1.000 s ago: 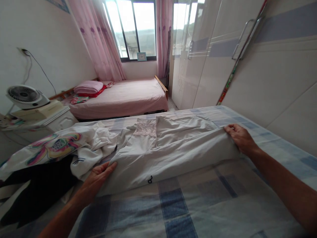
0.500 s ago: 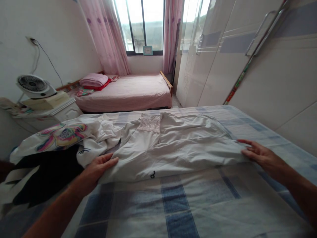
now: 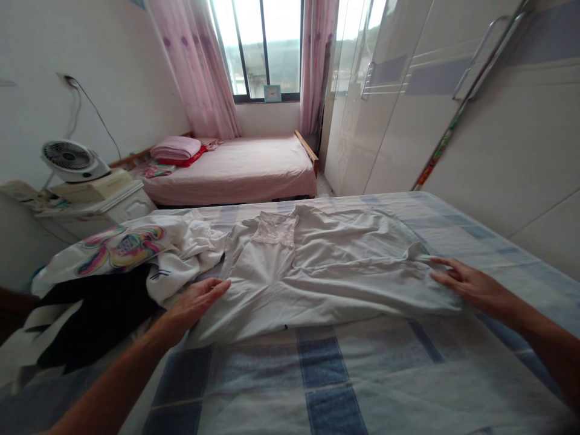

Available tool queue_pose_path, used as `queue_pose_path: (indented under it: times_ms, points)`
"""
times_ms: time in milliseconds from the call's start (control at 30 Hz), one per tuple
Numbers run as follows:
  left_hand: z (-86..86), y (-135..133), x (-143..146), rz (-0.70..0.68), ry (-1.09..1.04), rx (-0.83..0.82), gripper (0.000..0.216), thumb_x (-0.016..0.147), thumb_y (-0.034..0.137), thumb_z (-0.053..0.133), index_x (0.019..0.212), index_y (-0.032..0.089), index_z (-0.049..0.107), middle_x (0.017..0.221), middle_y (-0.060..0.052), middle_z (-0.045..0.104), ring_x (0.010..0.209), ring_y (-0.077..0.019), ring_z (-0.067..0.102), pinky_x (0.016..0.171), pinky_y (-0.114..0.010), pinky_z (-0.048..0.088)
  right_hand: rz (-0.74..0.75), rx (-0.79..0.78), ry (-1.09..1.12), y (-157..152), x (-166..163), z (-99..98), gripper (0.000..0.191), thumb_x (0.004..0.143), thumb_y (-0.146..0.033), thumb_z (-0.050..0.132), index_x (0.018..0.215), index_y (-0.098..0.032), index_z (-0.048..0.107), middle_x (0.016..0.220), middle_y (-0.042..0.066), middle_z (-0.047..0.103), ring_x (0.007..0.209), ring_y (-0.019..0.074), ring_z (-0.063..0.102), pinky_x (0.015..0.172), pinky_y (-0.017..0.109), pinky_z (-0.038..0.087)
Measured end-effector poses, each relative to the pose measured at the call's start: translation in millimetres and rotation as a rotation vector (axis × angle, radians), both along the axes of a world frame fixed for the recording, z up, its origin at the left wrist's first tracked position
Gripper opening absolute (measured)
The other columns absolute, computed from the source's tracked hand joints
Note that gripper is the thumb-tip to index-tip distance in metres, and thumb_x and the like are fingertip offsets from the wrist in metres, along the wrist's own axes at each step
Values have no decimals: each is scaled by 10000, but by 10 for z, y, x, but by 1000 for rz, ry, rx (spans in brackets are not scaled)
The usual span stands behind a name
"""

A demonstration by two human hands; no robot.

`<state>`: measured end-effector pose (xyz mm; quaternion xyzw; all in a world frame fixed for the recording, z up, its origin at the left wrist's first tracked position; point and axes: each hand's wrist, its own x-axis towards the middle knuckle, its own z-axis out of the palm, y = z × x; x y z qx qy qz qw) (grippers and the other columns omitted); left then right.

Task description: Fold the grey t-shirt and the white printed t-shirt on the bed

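Note:
A pale grey-white garment (image 3: 317, 272) with a lace patch at its far edge lies spread flat across a bed with a blue and white checked sheet (image 3: 317, 368). My left hand (image 3: 199, 300) lies flat on the garment's left end, fingers together. My right hand (image 3: 462, 282) rests on the garment's right end, palm down with the fingers slightly apart. Neither hand grips the cloth.
A heap of clothes (image 3: 122, 254) lies at the left of the bed: a white piece with a colourful print and a black one (image 3: 90, 317). A fan (image 3: 72, 160) stands on a white cabinet at left. A pink bed (image 3: 240, 169) is beyond; a wardrobe (image 3: 453, 121) lines the right.
The folded garment has been laid flat. My right hand let go of its edge and now rests on top; my left hand slid a little to the right over the cloth.

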<state>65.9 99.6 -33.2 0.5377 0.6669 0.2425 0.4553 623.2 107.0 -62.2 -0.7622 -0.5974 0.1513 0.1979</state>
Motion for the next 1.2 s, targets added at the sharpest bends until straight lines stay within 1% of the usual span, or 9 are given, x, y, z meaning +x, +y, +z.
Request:
queue_pose_path:
  times_ms: [167, 300, 367, 467, 667, 800, 967, 1100, 1200]
  points:
    - [-173, 49, 103, -4, 146, 194, 413, 744, 514, 515, 938, 172, 642, 903, -48, 698, 852, -235, 626, 753, -293, 462, 47, 26, 23, 245, -313, 82, 585, 697, -527, 513, 1176, -200, 593, 995, 101, 687, 959, 273, 632, 826, 363, 474]
    - [-345, 27, 81, 70, 467, 407, 416, 808, 429, 407, 1077, 181, 605, 966, -76, 703, 911, -251, 638, 800, -309, 446, -11, 213, -34, 385, -425, 115, 490, 758, -415, 476, 1188, -212, 594, 1002, 77, 681, 956, 239, 627, 845, 332, 458]
    - [-386, 10, 77, 39, 558, 410, 453, 830, 408, 371, 1150, 164, 578, 985, -99, 702, 913, -259, 646, 796, -321, 450, -39, 189, -120, 431, -410, 88, 472, 773, -364, 464, 1194, -193, 591, 985, 84, 684, 932, 237, 635, 846, 330, 458]
    - [-361, 19, 77, -1, 619, 409, 513, 843, 465, 375, 1203, 147, 553, 1032, -114, 690, 939, -258, 644, 801, -320, 457, 17, 69, -255, 457, -352, 17, 458, 794, -338, 450, 1186, -151, 597, 993, 112, 675, 915, 244, 640, 835, 336, 471]
    - [-181, 222, 128, 2, 683, 502, 507, 863, 520, 363, 1144, 156, 575, 937, -69, 681, 787, -202, 638, 742, -291, 464, 144, 393, -432, 460, -459, 20, 397, 861, -380, 380, 1102, -183, 625, 1166, 103, 605, 1123, 255, 540, 945, 376, 428]
    - [-143, 364, 262, -27, 837, 599, 464, 876, 460, 376, 1162, 144, 560, 1049, -102, 660, 873, -224, 626, 767, -303, 450, 280, 317, -358, 508, -627, -24, 404, 875, -415, 379, 1136, -208, 607, 1244, 92, 576, 1149, 263, 522, 922, 431, 425]
    - [-227, 472, 328, -89, 872, 403, 344, 861, 473, 429, 915, 196, 625, 843, -61, 693, 773, -228, 645, 654, -282, 425, 306, 258, -305, 570, -591, -230, 396, 833, -444, 414, 1068, -213, 633, 1212, 82, 599, 1123, 271, 542, 911, 452, 424]
    - [-289, 493, 278, -31, 833, 465, 221, 881, 312, 415, 886, 204, 609, 829, -43, 687, 778, -197, 643, 671, -260, 424, 265, 281, -270, 593, -512, -320, 339, 843, -437, 400, 924, -203, 632, 1118, 79, 636, 1045, 249, 579, 903, 415, 435]
    - [-255, 443, 290, 5, 977, 551, 257, 896, 269, 383, 940, 174, 617, 944, -91, 670, 833, -230, 634, 707, -300, 451, 227, 298, -324, 575, -571, -246, 339, 855, -418, 388, 930, -189, 627, 1123, 104, 633, 1052, 267, 576, 897, 432, 434]
